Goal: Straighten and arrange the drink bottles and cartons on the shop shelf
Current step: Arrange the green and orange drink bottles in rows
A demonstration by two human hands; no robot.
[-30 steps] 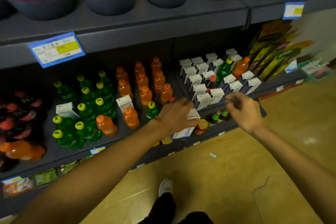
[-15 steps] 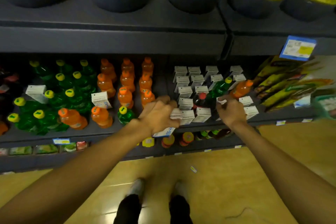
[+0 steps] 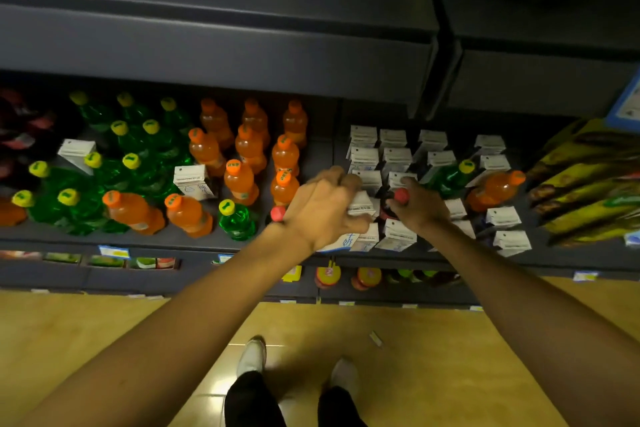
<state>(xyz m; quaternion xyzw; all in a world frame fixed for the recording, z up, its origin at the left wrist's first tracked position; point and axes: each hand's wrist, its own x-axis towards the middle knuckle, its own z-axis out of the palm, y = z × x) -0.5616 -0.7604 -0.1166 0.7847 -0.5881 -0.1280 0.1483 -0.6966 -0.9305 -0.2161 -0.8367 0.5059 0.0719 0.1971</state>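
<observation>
My left hand (image 3: 325,210) grips a white carton (image 3: 341,241) at the front of the dark shelf (image 3: 180,239), among rows of white cartons (image 3: 393,158). My right hand (image 3: 420,206) holds a dark bottle with a red cap (image 3: 401,195) standing among those cartons. Orange bottles (image 3: 242,149) stand in rows left of the hands, green bottles (image 3: 131,163) further left. A stray green bottle (image 3: 450,177) and an orange bottle (image 3: 493,189) sit among the cartons on the right. Stray cartons (image 3: 192,180) sit among the bottles.
The upper shelf (image 3: 225,42) overhangs the drinks. Yellow snack packets (image 3: 585,180) lie at the right end. A lower shelf (image 3: 363,277) holds more bottles. My feet (image 3: 252,355) stand on a tan tiled floor.
The view has tilted down and closer to the shelf. My left hand still holds the carton and has moved right to the carton rows. My right hand has closed on the red-capped bottle.
</observation>
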